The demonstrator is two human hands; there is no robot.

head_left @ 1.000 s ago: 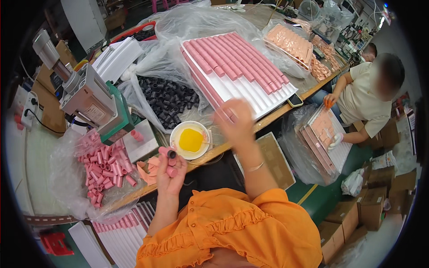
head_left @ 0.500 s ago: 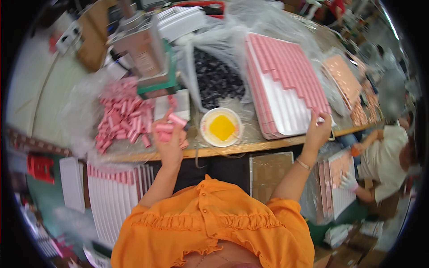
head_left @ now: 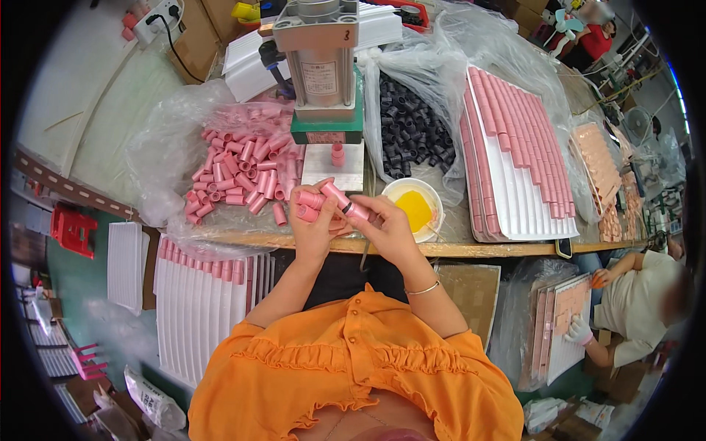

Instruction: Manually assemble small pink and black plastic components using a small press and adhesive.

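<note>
Tubes in hand: 4 pink, approx.; 1 upper tube [head_left: 334,193] meets 1 lower tube [head_left: 359,212] at 1 black ring [head_left: 347,208], btwn both hands, nr table edge [head_left: 478,250].
L hand [head_left: 312,234]: closed round upper tube + 2 other tubes [head_left: 309,198] on its L side.
R hand [head_left: 387,229]: thumb & fingers pinched on lower tube.
Press [head_left: 323,84]: 1, behind hands; 1 upright tube [head_left: 337,155] on its plate [head_left: 316,163].
Bowl [head_left: 434,192]: 1, white, yellow stuff [head_left: 413,211] inside, just beside R hand.
Pink pile [head_left: 246,169]: L of press, too many to count.
Black pile [head_left: 412,125]: R of press, ditto.
Tray stack [head_left: 500,176]: 1, R of black pile, pink tubes in rows on top.
Co-worker [head_left: 641,294]: 1, far R; 1 white glove [head_left: 579,331] on trays.
</note>
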